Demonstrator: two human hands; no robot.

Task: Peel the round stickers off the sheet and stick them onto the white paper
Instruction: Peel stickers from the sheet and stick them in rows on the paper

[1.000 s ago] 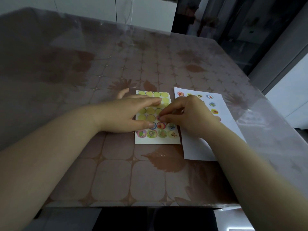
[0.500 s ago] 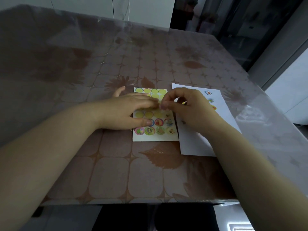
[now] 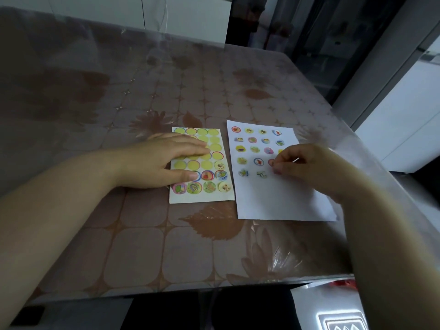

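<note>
**Right hand at the white paper, left hand flat on the sheet**

Your right hand [image 3: 309, 167] is curling its fingers and pinching thumb against fingertip on a red-rimmed sticker [image 3: 271, 162], low over the white paper [image 3: 273, 203]. Only an edge of that sticker is showing past your fingertip, so I cannot tell whether it is already touching the paper. It is sitting third in the fourth row of the stuck stickers [image 3: 252, 140], which are lining up in neat rows across the far half of the paper. Two more are lying in a fifth row just below.

Your left hand [image 3: 164, 160] is lying flat with its fingers straight, pressing down on the sticker sheet [image 3: 202, 197]. The fingers are reaching across the sheet's middle rows, and the thumb is resting lower down, near the second row from the bottom.

On the sheet, the unpeeled stickers [image 3: 209, 186] are filling the near rows (the bottom row is showing all four). The yellow backing circles [image 3: 206, 165] are covering most of the far part.

The sheet and the paper are lying side by side, sheet to the left, close together but not overlapping, on the table [image 3: 142, 246]. The table is wearing a brown leaf-patterned cover under clear plastic.
</note>
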